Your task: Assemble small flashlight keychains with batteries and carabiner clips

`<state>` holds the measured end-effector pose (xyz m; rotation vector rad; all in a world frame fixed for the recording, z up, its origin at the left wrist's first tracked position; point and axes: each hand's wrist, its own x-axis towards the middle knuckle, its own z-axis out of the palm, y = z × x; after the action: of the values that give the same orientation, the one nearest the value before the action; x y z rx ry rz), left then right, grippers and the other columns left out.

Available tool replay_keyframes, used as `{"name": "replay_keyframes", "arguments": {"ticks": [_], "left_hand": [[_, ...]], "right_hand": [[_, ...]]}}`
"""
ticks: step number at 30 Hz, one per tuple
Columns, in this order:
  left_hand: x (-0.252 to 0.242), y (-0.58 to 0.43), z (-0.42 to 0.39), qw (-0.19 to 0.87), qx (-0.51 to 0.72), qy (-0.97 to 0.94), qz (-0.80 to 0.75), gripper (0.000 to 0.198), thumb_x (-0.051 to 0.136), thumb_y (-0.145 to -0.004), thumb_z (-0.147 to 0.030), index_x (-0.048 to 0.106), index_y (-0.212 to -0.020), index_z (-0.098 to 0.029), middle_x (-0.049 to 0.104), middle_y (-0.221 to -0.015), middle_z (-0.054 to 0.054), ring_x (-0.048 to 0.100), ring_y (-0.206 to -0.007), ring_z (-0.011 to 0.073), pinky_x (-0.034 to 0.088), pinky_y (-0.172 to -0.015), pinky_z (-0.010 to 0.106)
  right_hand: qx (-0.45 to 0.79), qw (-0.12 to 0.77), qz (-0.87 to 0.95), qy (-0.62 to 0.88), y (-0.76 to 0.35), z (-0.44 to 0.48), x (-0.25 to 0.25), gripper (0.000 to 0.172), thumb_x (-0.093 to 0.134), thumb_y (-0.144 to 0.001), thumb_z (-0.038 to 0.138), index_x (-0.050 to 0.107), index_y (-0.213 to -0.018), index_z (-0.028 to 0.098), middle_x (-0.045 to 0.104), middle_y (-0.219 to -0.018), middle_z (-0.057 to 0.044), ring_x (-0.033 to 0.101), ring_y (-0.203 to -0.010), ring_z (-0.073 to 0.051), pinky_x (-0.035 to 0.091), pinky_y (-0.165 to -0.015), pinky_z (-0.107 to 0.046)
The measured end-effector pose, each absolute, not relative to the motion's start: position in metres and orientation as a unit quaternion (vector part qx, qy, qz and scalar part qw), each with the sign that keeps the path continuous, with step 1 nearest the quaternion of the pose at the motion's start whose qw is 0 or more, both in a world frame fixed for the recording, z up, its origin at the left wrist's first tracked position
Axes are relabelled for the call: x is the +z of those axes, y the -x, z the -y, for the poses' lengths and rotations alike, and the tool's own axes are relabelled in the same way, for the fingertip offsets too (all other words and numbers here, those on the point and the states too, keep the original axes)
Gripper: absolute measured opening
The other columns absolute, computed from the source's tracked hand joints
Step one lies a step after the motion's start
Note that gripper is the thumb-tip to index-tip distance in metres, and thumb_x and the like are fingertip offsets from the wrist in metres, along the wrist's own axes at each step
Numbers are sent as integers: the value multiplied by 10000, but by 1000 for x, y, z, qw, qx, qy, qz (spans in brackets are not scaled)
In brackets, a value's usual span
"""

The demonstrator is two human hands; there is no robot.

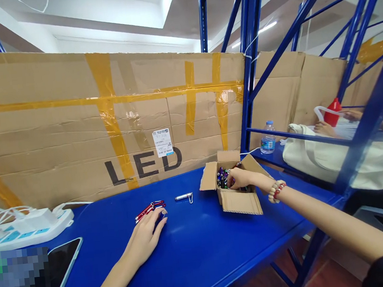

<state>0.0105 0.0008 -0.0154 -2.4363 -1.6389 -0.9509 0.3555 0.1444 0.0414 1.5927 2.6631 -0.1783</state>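
From my seat I look across a blue desk [202,255] backed by a tall cardboard panel [59,142], banded with yellowish-brown packing tape [107,111] and printed with black "LED" lettering [146,164]; a white shipping label [162,139] sits just above the print. On the right I make out a blue steel upright [249,79] with a diagonal brace [291,34], and a second cardboard panel [277,88] behind them. Overhead I get a white ceiling [114,15] with deep beams and a lit fluorescent tube [267,27]. Reddish flooring [321,275] shows at lower right.
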Motion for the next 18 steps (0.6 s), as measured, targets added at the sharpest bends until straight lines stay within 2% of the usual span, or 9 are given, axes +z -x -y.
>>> {"name": "replay_keyframes", "arguments": {"ticks": [6, 12, 15, 18], "left_hand": [[-15, -11, 0, 28, -299, 790, 535, 277, 362, -897, -361, 495, -1099, -225, 660, -1009, 46, 607, -981, 189, 483, -859, 343], [-14, -12, 1, 30, -310, 795, 520, 259, 373, -894, -354, 510, -1074, -229, 664, -987, 37, 619, -949, 182, 495, -839, 324], [-14, -13, 1, 31, -313, 796, 518, 269, 367, -895, -361, 511, -1075, -222, 659, -1009, 41, 618, -955, 185, 496, -840, 324], [-14, -13, 1, 33, -308, 798, 517, 279, 353, -897, -369, 509, -1072, -217, 651, -1034, 47, 614, -968, 191, 497, -838, 324]], "right_hand": [[-24, 19, -845, -534, -352, -142, 44, 138, 564, -623, 133, 701, -639, 135, 674, -626, -29, 594, -584, -142, 387, -491, -201], [59, -32, -811, -581, -355, -140, 62, 194, 545, -679, 134, 700, -795, 138, 696, -852, -95, 631, -771, -200, 427, -601, -238], [85, -39, -796, -598, -356, -141, 64, 188, 540, -690, 124, 694, -796, 130, 692, -853, -119, 637, -795, -220, 439, -624, -254], [88, -27, -794, -601, -356, -141, 60, 159, 555, -689, 141, 694, -768, 149, 696, -812, -96, 645, -771, -205, 444, -609, -239]]}}
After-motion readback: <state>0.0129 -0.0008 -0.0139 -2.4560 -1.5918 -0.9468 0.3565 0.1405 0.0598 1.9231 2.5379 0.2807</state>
